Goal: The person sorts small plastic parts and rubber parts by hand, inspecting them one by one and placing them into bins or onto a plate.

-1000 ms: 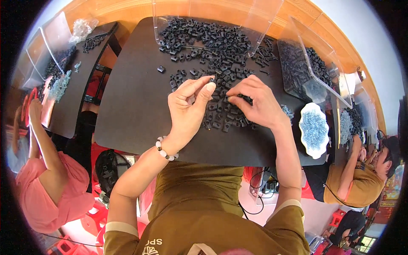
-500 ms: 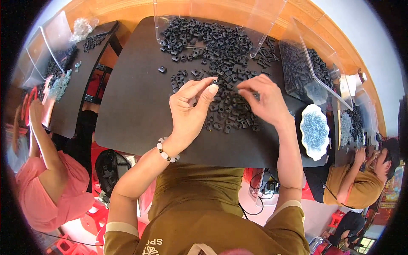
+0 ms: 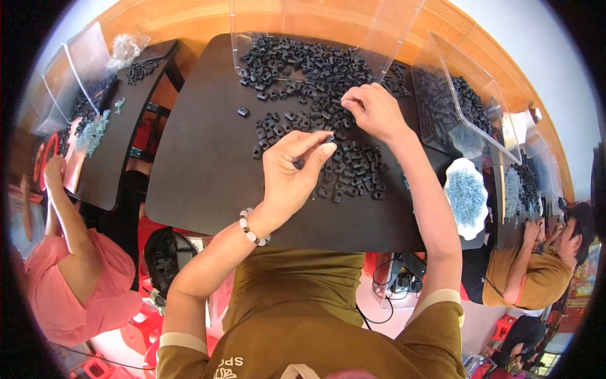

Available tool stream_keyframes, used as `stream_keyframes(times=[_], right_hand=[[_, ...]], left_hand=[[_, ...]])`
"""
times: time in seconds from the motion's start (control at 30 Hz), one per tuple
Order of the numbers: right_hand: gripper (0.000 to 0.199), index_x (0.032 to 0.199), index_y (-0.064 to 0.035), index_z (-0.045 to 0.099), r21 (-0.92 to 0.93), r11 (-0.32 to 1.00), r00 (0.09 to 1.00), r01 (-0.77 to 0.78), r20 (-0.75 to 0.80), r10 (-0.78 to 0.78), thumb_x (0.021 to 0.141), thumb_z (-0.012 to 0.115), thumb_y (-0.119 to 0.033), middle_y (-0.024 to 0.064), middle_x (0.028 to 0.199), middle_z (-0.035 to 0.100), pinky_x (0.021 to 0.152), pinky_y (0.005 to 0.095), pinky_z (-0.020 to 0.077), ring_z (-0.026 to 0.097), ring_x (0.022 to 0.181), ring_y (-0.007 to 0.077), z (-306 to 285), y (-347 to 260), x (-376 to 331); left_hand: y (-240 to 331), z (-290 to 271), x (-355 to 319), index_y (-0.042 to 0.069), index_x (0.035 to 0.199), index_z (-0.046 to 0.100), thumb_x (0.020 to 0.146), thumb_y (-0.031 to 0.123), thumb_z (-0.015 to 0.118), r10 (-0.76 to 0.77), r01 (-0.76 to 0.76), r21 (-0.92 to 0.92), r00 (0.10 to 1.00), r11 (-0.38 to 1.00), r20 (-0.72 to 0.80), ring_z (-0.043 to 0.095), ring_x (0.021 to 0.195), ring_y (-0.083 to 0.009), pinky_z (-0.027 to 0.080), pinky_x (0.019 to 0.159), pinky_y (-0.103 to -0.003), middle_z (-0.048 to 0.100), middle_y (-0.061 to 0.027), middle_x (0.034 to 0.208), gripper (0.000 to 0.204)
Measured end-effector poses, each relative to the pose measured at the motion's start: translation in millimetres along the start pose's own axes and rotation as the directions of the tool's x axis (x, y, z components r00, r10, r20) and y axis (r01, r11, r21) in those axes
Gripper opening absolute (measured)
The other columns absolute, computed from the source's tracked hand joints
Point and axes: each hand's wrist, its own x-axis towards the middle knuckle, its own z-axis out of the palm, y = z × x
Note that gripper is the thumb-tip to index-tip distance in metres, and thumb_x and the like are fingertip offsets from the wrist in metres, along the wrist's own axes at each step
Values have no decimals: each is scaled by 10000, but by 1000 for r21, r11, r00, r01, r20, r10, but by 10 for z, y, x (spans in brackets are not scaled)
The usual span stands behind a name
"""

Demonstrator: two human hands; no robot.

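Note:
My left hand (image 3: 287, 174) hovers over the dark table (image 3: 208, 158), thumb and forefinger pinched on a small black plastic part at their tips. A bead bracelet (image 3: 252, 230) sits on that wrist. My right hand (image 3: 372, 110) reaches farther out, its fingers curled down into the spread of black plastic parts (image 3: 303, 63); its fingertips are hidden among them. A smaller patch of the same parts (image 3: 356, 167) lies between the two hands. One lone part (image 3: 243, 112) lies off to the left.
A clear plastic bin (image 3: 315, 19) stands open at the table's far edge, and another bin (image 3: 454, 107) holding parts stands at the right. A white dish of small bluish pieces (image 3: 466, 196) sits right of my arm. A person in pink (image 3: 69, 271) and a person in mustard (image 3: 530, 271) work alongside.
My right hand has slid away from my left hand, up and farther into the pile. My left hand stays pinched in about the same place.

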Motion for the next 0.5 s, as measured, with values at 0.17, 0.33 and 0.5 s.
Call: stream_keyframes(times=[0.17, 0.33, 0.5], right_hand=[[106, 822, -88, 701, -7, 995, 991, -100, 90, 100, 810, 689, -193, 116, 798, 693, 743, 456, 515, 647, 850, 339, 60, -46, 89], [132, 815, -77, 701, 58, 980, 980, -190, 62, 187, 816, 692, -209, 117, 778, 702, 722, 437, 524, 669, 806, 325, 52, -86, 73], [140, 798, -66, 702, 84, 951, 949, -299, 127, 287, 815, 692, -204, 121, 765, 702, 712, 428, 531, 674, 765, 330, -10, -189, 54]], left_hand=[[-20, 17, 4, 14, 1033, 733, 851, 76, 735, -3, 3, -10, 999, 1000, -34, 529, 672, -56, 440, 622, -204, 644, -19, 823, 192], [1, 18, 3, 19, 1033, 734, 846, 79, 739, -12, 11, -19, 1000, 1000, -29, 516, 659, -59, 436, 613, -209, 633, -13, 803, 196], [-7, 13, 2, 24, 1032, 736, 842, 82, 743, -10, 11, 13, 1000, 1000, -23, 505, 646, -59, 428, 604, -211, 623, -10, 791, 199]])
